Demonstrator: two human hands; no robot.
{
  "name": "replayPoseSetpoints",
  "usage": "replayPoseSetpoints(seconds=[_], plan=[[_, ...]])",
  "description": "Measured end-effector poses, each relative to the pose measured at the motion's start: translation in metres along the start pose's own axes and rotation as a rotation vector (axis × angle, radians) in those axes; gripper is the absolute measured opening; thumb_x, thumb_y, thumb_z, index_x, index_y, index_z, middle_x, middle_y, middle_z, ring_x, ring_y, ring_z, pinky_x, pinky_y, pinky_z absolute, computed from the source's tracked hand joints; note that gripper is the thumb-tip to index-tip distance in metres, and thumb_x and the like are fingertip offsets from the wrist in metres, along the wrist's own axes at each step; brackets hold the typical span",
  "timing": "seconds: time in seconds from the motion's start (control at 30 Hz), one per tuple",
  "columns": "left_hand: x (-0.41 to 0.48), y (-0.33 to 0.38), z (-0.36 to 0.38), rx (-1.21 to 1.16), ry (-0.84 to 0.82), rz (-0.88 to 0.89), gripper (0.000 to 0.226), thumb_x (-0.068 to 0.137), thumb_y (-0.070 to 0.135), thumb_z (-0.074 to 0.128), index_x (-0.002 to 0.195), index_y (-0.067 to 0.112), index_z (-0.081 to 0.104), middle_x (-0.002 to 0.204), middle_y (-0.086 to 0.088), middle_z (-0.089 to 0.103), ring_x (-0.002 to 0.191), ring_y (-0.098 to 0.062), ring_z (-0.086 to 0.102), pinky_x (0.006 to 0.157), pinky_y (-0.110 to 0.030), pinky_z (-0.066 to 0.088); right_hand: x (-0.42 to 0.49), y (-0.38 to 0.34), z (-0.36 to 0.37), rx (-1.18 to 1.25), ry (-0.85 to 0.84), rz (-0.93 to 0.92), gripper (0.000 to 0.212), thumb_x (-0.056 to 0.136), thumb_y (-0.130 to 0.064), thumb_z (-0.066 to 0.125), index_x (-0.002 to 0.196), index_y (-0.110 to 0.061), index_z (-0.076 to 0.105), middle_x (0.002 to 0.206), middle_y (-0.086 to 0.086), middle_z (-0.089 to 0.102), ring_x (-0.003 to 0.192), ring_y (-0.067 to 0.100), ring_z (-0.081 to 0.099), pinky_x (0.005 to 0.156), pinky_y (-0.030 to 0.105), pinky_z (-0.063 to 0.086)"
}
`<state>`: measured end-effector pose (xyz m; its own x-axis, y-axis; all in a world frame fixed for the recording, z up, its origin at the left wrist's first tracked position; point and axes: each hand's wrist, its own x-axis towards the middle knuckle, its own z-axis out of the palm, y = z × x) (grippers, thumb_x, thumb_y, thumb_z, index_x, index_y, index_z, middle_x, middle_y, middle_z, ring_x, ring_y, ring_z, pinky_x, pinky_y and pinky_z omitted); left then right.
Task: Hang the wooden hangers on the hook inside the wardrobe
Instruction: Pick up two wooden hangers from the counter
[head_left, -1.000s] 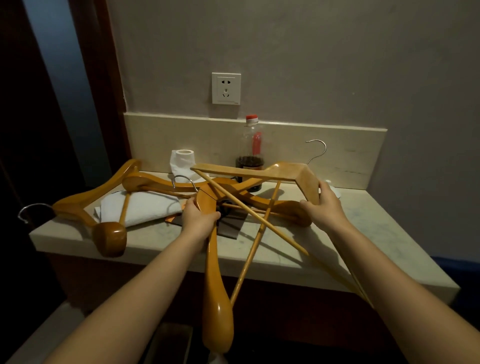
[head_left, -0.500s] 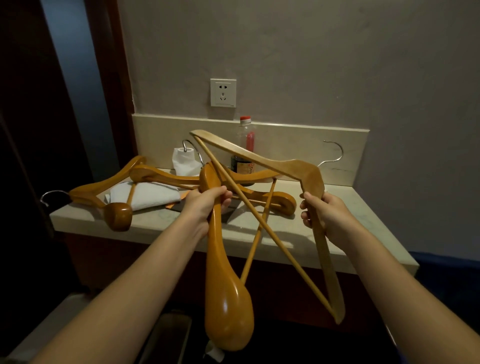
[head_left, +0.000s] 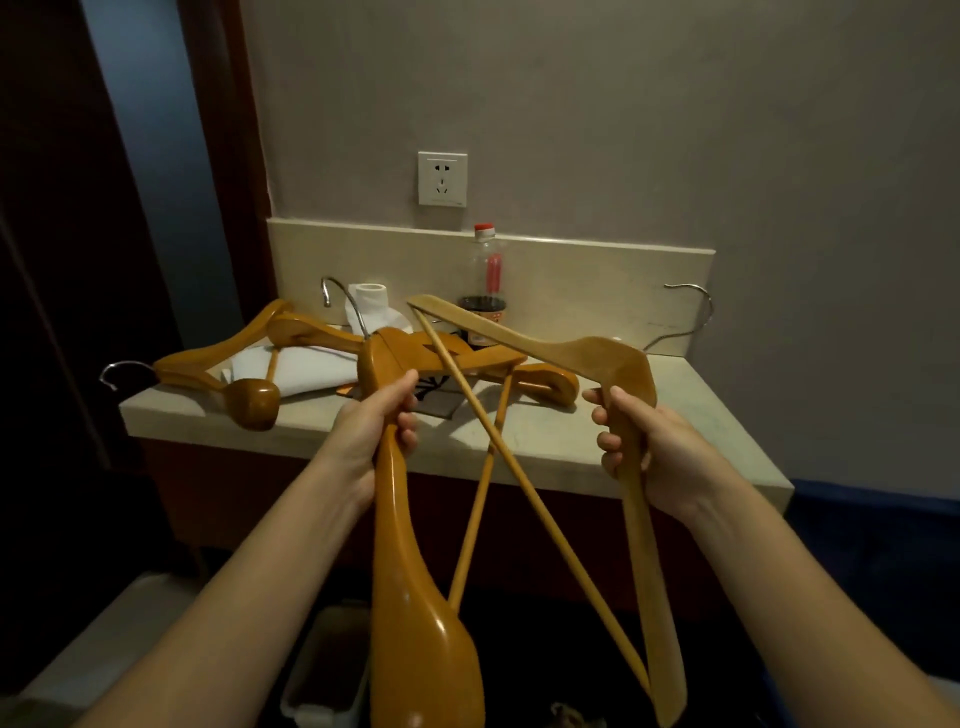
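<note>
Fingers (head_left: 408, 431) clenched near the neck: left hand (head_left: 371, 441) on dark hanger (head_left: 415, 597), right hand (head_left: 660, 457) on pale hanger (head_left: 571, 348), both stiff, likely light.

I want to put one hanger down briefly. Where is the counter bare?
The counter is bare at its right end, from the right hand to the backsplash. A narrow front strip between the left hand and right hand is free. The left half is crowded: hangers, a towel, a paper roll, with a bottle behind.

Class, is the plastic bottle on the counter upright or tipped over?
Upright: the plastic bottle stands with its red cap on top and dark liquid settled at the bottom.
</note>
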<state>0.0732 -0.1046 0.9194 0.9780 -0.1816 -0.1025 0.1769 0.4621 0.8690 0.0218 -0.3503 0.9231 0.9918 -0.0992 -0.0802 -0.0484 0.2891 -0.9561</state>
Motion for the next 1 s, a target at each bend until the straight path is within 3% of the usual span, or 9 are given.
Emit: replayPoseSetpoints(seconds=[0.23,0.47,0.6,0.67,1.0], plan=[[-0.053,0.006,-0.038,0.115,-0.148,0.029,0.026,0.071,0.035,0.062,0.086,0.014,0.056,0.058,0.006,0.051,0.037,-0.001,0.043,0.035,-0.011,0.036,-0.036,0.014,0.019,0.107,0.019,-0.068,0.026,0.096,-0.031,0.043,0.099,-0.011,0.059,0.067,-0.003,0.052,0.042,0.003,0.041,0.038,0.015,0.036],[-0.120,0.002,-0.084,0.232,-0.138,0.036,0.037,0.073,0.039,0.064,0.093,0.010,0.053,0.056,0.007,0.050,0.033,-0.001,0.036,0.032,-0.014,0.031,-0.084,0.049,0.043,0.166,-0.043,0.058,0.042,0.096,-0.041,0.036,0.111,-0.011,0.062,0.067,-0.004,0.055,0.043,0.003,0.041,0.040,0.015,0.036],[-0.159,-0.002,-0.113,0.217,-0.179,0.013,0.070,0.050,0.054,0.082,0.096,0.011,0.053,0.056,0.007,0.049,0.033,-0.001,0.037,0.032,-0.014,0.033,-0.111,0.077,0.055,0.180,-0.079,0.082,0.042,0.096,-0.042,0.035,0.109,-0.012,0.063,0.067,-0.003,0.055,0.041,0.003,0.040,0.038,0.016,0.034],[-0.182,-0.008,-0.128,0.269,-0.192,0.024,0.074,0.048,0.056,0.082,0.099,0.011,0.051,0.056,0.007,0.050,0.035,-0.001,0.038,0.034,-0.014,0.034,-0.122,0.091,0.061,0.174,-0.095,0.103,0.043,0.096,-0.042,0.035,0.107,-0.012,0.063,0.065,-0.003,0.054,0.039,0.003,0.039,0.036,0.015,0.032],[-0.277,-0.058,-0.182,0.274,0.074,-0.017,0.068,0.052,0.052,0.082,0.094,0.009,0.052,0.060,-0.001,0.044,0.036,-0.004,0.039,0.034,-0.015,0.035,-0.142,0.165,0.084,0.046,-0.285,0.295,0.044,0.098,-0.039,0.032,0.110,-0.008,0.060,0.065,-0.001,0.053,0.039,0.005,0.038,0.038,0.016,0.030]])
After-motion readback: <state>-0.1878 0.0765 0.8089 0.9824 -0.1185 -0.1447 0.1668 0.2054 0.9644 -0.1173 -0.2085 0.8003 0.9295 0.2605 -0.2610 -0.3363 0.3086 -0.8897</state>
